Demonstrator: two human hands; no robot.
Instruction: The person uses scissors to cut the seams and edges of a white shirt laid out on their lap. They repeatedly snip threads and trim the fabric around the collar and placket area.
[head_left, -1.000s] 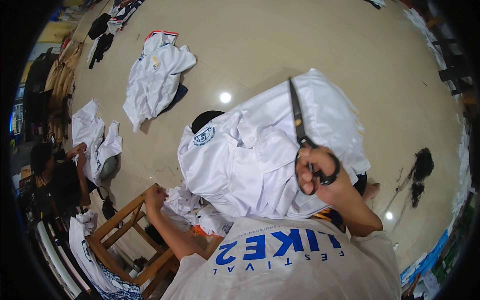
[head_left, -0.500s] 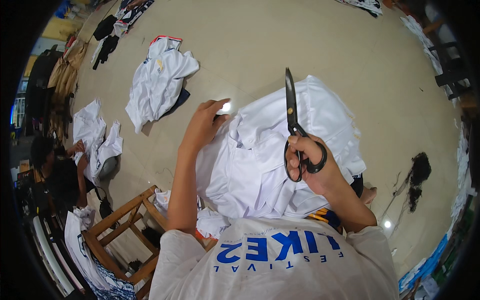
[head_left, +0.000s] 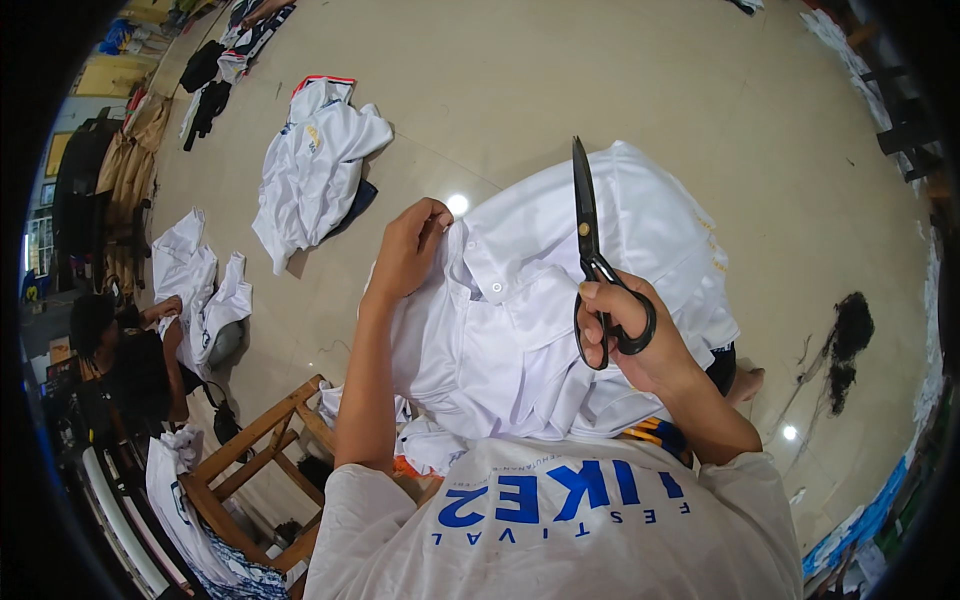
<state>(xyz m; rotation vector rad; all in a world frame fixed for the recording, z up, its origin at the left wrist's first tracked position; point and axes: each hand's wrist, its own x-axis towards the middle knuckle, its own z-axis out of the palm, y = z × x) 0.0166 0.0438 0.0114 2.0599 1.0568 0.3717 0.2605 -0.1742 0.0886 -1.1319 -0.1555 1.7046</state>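
Two hands meet over a white shirt (head_left: pixel 520 340) lying in loose folds across the seated person's lap, buttons facing up. The left hand (head_left: pixel 408 250), fingers curled together, appears to pinch the shirt's edge near those buttons; the right hand (head_left: pixel 645 335) wraps the handles of black scissors (head_left: pixel 585 229), whose blades look closed and point away from the body. The shirt seems laid out and gripped, but no cloth sits between the blades; no finished cut can be made out, and how much remains cannot be judged. Hidden are the shirt's underside and part of a cloth bundle (head_left: pixel 430 447) behind the left forearm (head_left: pixel 364 390); a co-worker (head_left: pixel 145 365) at far left is dim.
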